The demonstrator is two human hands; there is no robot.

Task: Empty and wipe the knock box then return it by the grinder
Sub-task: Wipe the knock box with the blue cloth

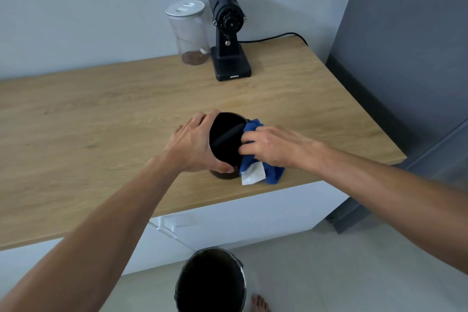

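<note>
The black round knock box [225, 142] stands on the wooden counter [101, 119] near its front edge, with its knock bar running across the dark opening. My left hand [195, 144] wraps around the box's left side and holds it. My right hand [268, 144] presses a blue cloth [272, 172] with a white patch against the box's right rim. The black grinder [228, 33] stands at the back of the counter against the wall, well behind the box.
A glass jar [190, 33] with a white lid and some coffee at its bottom stands left of the grinder. A black bin [210, 281] sits on the floor below the counter edge, a bare foot beside it. A grey wall panel rises at right.
</note>
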